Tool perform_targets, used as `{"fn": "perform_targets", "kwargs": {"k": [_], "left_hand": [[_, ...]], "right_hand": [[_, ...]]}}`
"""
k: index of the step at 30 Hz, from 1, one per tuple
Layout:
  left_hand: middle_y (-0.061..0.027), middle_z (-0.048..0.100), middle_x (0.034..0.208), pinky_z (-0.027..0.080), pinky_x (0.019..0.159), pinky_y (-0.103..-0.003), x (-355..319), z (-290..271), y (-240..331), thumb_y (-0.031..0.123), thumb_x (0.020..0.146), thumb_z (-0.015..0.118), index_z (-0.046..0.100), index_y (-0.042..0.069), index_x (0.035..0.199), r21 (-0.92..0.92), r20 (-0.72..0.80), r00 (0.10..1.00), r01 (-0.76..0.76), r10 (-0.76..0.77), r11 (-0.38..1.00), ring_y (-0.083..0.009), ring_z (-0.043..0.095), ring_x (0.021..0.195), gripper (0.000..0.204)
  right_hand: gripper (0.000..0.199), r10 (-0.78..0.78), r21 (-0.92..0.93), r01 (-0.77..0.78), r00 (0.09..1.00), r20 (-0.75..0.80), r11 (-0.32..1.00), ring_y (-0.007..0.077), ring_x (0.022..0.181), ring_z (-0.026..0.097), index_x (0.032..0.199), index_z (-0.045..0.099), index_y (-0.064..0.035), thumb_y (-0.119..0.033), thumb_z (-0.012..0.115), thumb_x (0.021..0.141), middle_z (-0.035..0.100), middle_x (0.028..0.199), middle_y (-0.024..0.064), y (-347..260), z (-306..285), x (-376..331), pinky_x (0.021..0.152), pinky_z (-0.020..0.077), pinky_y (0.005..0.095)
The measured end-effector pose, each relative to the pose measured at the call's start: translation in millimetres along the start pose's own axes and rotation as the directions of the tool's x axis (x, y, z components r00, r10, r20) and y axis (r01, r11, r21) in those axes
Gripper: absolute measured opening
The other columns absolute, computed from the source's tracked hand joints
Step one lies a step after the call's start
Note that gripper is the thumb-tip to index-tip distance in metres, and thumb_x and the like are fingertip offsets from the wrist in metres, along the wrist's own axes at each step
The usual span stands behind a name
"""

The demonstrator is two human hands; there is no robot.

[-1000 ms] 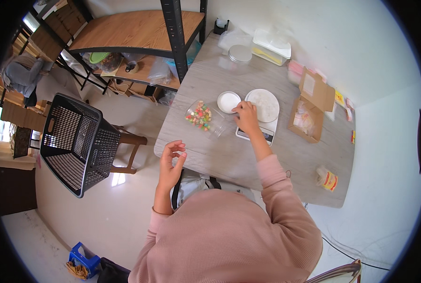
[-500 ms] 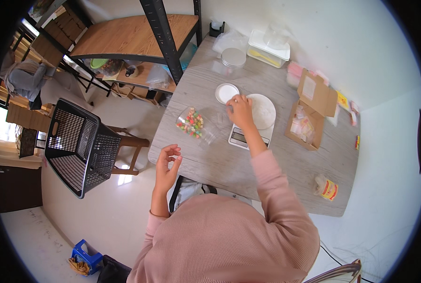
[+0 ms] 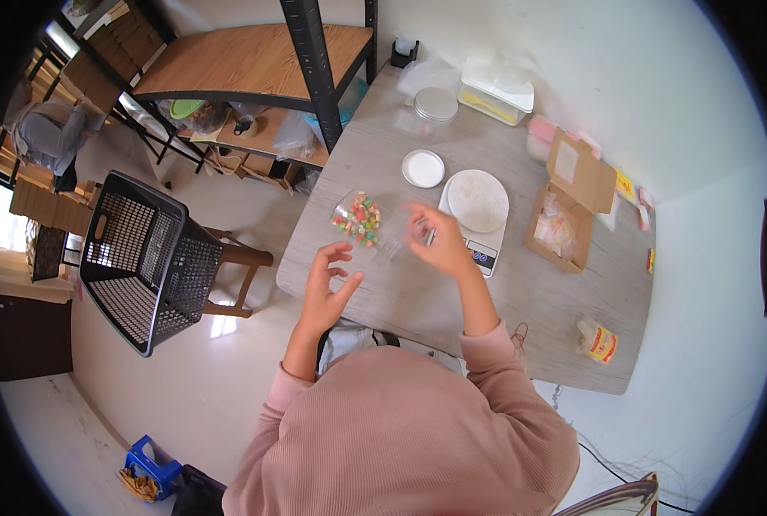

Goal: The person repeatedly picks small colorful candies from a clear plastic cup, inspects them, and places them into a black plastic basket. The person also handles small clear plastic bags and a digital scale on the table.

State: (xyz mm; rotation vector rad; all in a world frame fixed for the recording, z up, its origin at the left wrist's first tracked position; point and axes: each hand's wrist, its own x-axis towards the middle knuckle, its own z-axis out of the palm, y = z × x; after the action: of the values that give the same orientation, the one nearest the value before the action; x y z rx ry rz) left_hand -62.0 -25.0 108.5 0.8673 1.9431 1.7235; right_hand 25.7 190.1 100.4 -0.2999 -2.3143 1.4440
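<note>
On the grey wood-look table lies a clear container (image 3: 355, 220) with many small multicoloured pieces, perhaps sweets. Just in front of it hovers my left hand (image 3: 322, 288), fingers curved and apart, holding nothing. My right hand (image 3: 442, 245) is to the right of the container, by the near-left edge of a white kitchen scale (image 3: 478, 206). Its thumb and fingers are spread, with nothing plainly between them; the clear plastic there is hard to make out. The scale's round plate carries nothing I can see, and its display is lit. A white round lid (image 3: 423, 168) lies behind.
An open cardboard box (image 3: 557, 232) with small packets stands right of the scale. Farther back are a clear jar with a silver lid (image 3: 436, 104) and a white-lidded tub (image 3: 496, 90). A plastic packet (image 3: 598, 340) lies near right. Left stands a black basket (image 3: 138, 262) on a stool.
My right hand has drawn back from beside the white lid and scale toward me. My left hand has moved forward and right, nearer the container. The scale's display is now lit.
</note>
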Motion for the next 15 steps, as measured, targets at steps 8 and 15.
{"fn": "perform_targets", "kwargs": {"k": [8, 15], "left_hand": [[-0.0024, 0.052, 0.086, 0.044, 0.072, -0.024, 0.5, 12.0, -5.8, 0.000, 0.083, 0.059, 0.045, 0.000, 0.117, -0.293, 0.086, 0.992, 0.115, -0.093, 0.949, -0.0095, 0.053, 0.080, 0.037], [-0.0038, 0.055, 0.084, 0.043, 0.069, -0.024, -7.7, 3.5, -14.3, 0.002, 0.081, 0.061, 0.051, 0.001, 0.112, -0.114, 0.028, 0.999, 0.046, -0.043, 0.992, -0.0106, 0.054, 0.076, 0.032]], "right_hand": [[0.046, 0.118, 0.381, -0.177, 0.978, 0.173, 0.908, 0.0097, 0.075, 0.059, 0.117, 0.054, -0.0065, 0.000, 0.066, 0.073, 0.063, 0.085, 0.0059, -45.6, 29.2, -21.8, 0.067, 0.0473, 0.0241], [0.038, 0.261, 0.497, -0.311, 0.950, 0.169, 0.810, 0.0090, 0.072, 0.060, 0.112, 0.054, -0.0008, -0.006, 0.068, 0.077, 0.065, 0.080, 0.0054, -27.7, 42.3, -32.3, 0.067, 0.0466, 0.0214]]}}
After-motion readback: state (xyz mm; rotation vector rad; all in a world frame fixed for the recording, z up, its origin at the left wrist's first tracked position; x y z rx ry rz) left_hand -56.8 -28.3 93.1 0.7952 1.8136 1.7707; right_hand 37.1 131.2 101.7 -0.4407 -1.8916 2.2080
